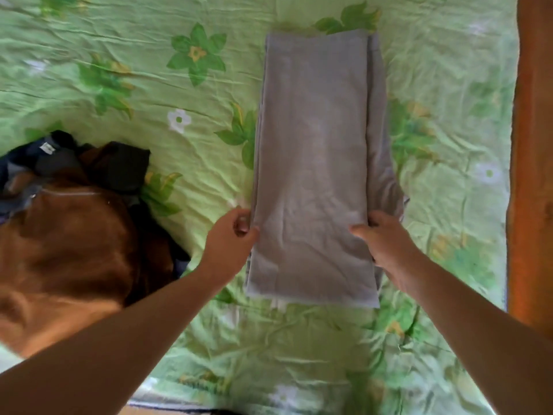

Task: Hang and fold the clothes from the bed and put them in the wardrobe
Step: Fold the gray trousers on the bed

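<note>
A grey garment (314, 151) lies folded into a long narrow strip on the green flowered bedspread (149, 94), running away from me. My left hand (230, 238) pinches its left edge about two thirds of the way down. My right hand (386, 241) grips the right edge at the same height, thumb on top and fingers tucked under the layers. Extra grey cloth sticks out along the right side.
A heap of brown and dark blue clothes (68, 211) lies on the bed at the left. A wooden bed frame edge (532, 145) runs along the right side. The near edge of the bed is at the bottom.
</note>
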`<state>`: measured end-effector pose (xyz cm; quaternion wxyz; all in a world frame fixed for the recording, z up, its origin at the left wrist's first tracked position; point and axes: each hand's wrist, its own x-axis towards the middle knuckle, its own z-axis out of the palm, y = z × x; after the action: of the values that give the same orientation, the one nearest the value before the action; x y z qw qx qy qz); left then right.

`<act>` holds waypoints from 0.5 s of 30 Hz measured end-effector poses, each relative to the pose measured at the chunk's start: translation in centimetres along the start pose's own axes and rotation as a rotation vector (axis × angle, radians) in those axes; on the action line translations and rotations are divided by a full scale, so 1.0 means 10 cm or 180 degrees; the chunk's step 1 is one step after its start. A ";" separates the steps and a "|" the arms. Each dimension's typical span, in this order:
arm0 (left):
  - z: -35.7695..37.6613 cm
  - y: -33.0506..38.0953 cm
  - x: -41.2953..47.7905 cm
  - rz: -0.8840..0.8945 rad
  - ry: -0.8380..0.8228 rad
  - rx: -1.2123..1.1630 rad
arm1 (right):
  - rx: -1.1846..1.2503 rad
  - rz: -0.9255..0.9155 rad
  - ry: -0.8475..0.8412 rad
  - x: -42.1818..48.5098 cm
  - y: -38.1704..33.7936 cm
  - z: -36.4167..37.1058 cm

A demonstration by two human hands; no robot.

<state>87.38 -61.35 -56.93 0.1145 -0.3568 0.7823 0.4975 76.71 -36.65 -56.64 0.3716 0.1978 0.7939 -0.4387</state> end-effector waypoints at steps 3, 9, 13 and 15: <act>0.07 -0.20 -0.34 -0.0242 -0.0010 -0.0029 | -0.0333 0.0123 -0.0075 -0.23 0.31 -0.01; 0.11 -0.36 -0.59 -0.0394 -0.0101 0.0264 | -0.0438 0.0065 -0.0109 -0.53 0.53 -0.06; 0.13 -0.34 -0.63 -0.0342 -0.0069 0.0200 | -0.0369 -0.0113 0.0122 -0.61 0.57 0.03; 0.14 -0.35 -0.67 -0.0283 -0.0034 0.0026 | -0.0584 -0.0281 0.0306 -0.63 0.61 0.08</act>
<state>94.29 -58.02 -56.42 0.1422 -0.3881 0.7671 0.4906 85.00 -33.92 -55.47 0.3299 0.1487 0.8556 -0.3702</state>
